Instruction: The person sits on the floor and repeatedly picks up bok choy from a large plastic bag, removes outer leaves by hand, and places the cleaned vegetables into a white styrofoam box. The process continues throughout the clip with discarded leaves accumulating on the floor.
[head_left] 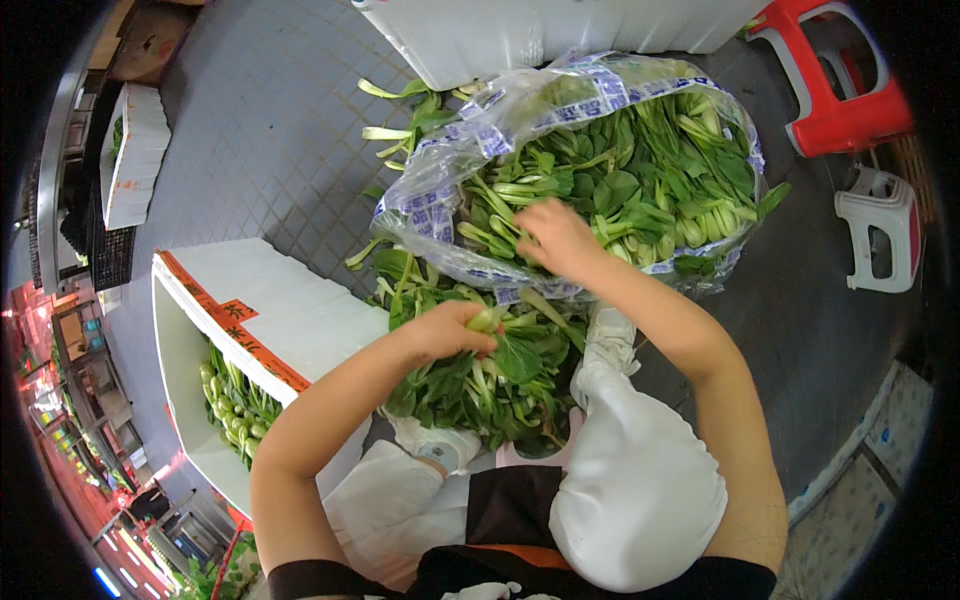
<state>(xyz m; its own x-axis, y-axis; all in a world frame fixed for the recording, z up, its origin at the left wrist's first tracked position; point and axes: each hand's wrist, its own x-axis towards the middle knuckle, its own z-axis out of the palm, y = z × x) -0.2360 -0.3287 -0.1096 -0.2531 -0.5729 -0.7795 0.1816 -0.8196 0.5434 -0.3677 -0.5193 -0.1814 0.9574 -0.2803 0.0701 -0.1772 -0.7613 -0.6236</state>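
My left hand (458, 330) is closed around a bok choy (484, 321), its pale base showing at the fingertips and its leaves hanging over the pile below. My right hand (560, 238), slightly blurred, reaches over the near left rim of a clear plastic bag (425, 190) with blue-and-white printed bands. Its fingers are apart at the pale stalks of the bok choy heap (640, 165) that fills the bag; whether they touch a stalk is unclear. Between my feet lies a loose pile of bok choy (470, 385), partly hidden by my left hand.
A white foam box (270, 290) at the left holds trimmed bok choy (238, 415). Another white box (560, 30) stands behind the bag. Stray leaves (395, 133) lie on the tiled floor (270, 130). A red stool (835, 90) and a small white stool (882, 230) stand right.
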